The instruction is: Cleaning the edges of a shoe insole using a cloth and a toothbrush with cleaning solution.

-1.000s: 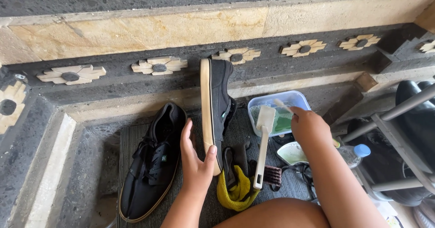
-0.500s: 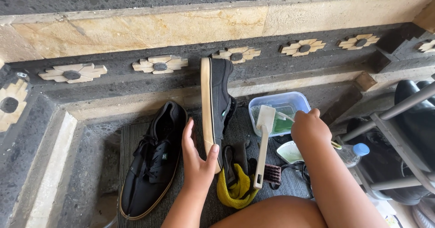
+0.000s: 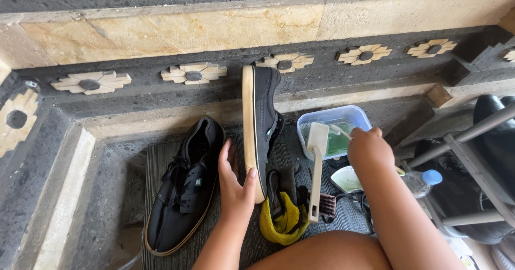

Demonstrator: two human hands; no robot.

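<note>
Your left hand (image 3: pixel 236 181) is bracing the upright black shoe (image 3: pixel 261 122) on edge, fingers spread w/ thumb on sole. Your right hand (image 3: pixel 369 151) is closing round a thin stick over the plastic tub (image 3: pixel 360 117); stick's tip is hidden.

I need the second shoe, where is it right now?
The flat black shoe lies on the mat, just left of the left hand.
</note>
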